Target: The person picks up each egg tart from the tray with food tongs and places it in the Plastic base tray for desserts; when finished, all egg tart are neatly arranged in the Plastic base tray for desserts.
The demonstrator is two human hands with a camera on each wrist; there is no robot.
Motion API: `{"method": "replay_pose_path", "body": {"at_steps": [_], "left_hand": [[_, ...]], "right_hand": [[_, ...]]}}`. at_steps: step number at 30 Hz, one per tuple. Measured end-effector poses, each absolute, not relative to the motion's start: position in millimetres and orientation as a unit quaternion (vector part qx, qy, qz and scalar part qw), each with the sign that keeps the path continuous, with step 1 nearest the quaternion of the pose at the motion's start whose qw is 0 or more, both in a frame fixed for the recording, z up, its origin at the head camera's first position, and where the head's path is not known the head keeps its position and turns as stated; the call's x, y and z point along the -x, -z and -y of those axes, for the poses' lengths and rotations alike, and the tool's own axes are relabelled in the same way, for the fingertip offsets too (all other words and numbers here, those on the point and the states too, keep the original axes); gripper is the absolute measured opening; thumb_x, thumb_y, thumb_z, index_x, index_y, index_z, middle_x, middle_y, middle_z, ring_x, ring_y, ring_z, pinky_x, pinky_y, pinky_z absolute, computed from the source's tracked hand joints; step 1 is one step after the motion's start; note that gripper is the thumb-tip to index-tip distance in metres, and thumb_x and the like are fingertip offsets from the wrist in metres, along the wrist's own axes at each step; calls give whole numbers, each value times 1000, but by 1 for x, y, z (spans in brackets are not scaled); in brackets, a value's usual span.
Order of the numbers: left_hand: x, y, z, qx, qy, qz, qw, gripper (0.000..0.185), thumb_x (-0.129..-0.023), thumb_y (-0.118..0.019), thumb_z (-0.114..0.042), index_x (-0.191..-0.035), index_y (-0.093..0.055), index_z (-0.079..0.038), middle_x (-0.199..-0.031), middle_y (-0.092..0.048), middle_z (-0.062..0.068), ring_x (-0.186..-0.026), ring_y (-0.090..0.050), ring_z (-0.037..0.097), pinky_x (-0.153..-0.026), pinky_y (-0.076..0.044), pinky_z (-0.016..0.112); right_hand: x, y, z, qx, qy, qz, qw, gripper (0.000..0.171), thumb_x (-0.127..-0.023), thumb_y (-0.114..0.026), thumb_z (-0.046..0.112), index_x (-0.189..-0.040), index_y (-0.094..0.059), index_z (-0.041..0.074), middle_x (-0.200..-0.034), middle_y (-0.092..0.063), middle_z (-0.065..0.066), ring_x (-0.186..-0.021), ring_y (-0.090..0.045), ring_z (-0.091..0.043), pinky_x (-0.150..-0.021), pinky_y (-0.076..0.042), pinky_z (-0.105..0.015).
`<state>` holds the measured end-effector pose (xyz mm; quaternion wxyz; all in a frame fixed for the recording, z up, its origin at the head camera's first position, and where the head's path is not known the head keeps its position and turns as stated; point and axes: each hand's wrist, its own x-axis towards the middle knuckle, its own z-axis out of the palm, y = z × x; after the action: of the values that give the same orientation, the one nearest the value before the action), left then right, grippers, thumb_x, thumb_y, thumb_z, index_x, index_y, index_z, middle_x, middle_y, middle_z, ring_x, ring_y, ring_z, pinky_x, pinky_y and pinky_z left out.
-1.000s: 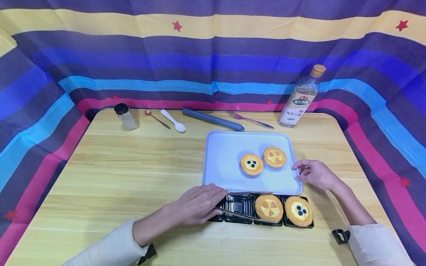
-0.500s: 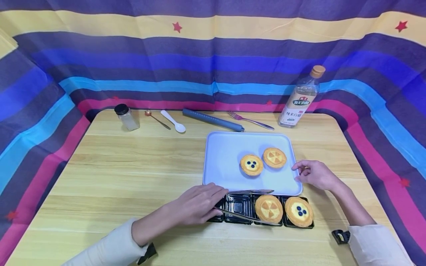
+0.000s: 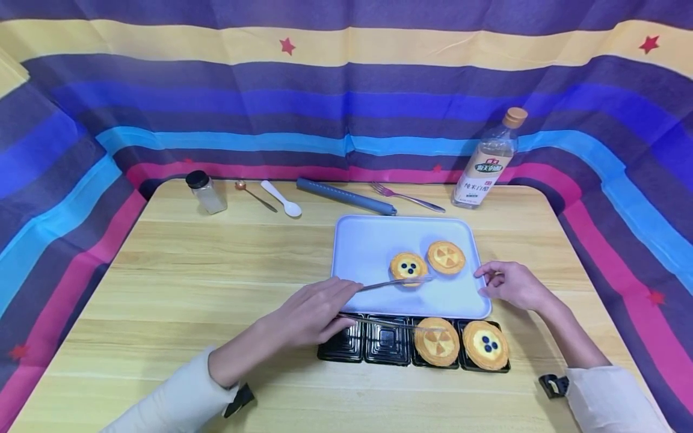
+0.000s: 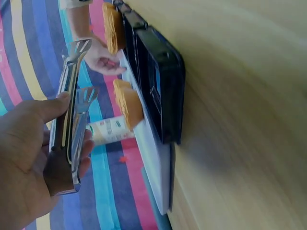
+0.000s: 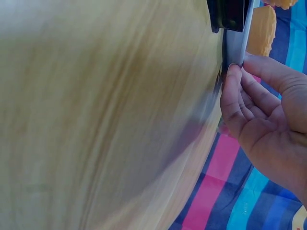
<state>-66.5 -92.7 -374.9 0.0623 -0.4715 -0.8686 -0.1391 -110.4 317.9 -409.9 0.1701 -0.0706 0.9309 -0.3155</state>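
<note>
Rightward and a little ahead of the left hand [image 3: 316, 308], on the tray [image 3: 360, 252], lies the berry tart [image 3: 406, 264]; the right hand [image 3: 517, 287] is on its other side. I have the left hand curled round the tongs [image 4: 61, 132], whose long axis runs out to that hand's right, arms spread. From the head camera, the far arm crosses the berry tart's near edge, while the near arm runs over the box [image 3: 387, 347] and ends across the boxed fan tart [image 3: 437, 350]. At the left wrist, I see both tips up in the air above the tarts. The right hand pinches the tray's edge; just ahead and left of its fingers sits a second fan tart [image 3: 446, 257].

For me the relation that counts is tongs to berry tart: the left hand has the tool and points the right way, but the far arm lies over the tart, not beyond it. Below the left thumb starts the box, stretching rightward along the tray's near side.
</note>
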Motion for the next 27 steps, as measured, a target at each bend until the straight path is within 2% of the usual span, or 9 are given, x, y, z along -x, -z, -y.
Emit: {"method": "replay_pose_path", "body": {"at_steps": [16, 27], "left_hand": [[97, 393, 100, 401, 169, 899, 54, 57, -90, -64, -31, -133, -47, 3, -126, -60, 16, -113, -60, 26, -93, -54, 37], [104, 404, 100, 396, 126, 908, 53, 57, -91, -62, -32, -132, -47, 4, -123, -61, 17, -109, -61, 26, -88, -57, 36]], "right_hand": [[110, 411, -317, 67, 318, -930, 172, 32, -77, -73, 7, -107, -64, -1, -88, -59, -8, -69, -52, -11, -55, -44, -20], [111, 412, -317, 71, 316, -931, 170, 31, -77, -73, 6, -106, -64, -2, -87, -59, -8, -69, -53, -10, -55, -44, -20]]}}
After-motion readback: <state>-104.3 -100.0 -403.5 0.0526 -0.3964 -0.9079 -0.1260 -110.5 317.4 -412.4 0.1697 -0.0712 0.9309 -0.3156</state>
